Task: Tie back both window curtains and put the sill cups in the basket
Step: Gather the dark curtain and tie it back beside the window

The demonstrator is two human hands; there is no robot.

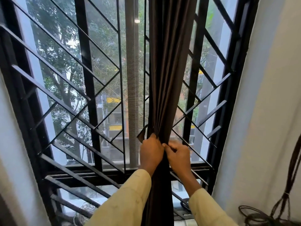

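Note:
A dark brown curtain point(167, 70) hangs gathered into one narrow bunch in front of the window, right of its middle. My left hand point(150, 152) grips the bunch from the left at sill height. My right hand point(178, 154) grips it from the right, fingers curled into the folds, and the two hands touch. A loose flap of dark fabric point(142, 134) sticks out just left of my left hand. Below the hands the curtain falls straight down between my yellow sleeves. No cups and no basket are in view.
A black metal window grille point(88, 95) with diagonal bars stands right behind the curtain. White walls flank the window, left wall point(14, 144) and right wall point(263, 111). Dark cords point(286, 193) hang and coil at the lower right. A wire coil point(84, 211) lies by the lower grille.

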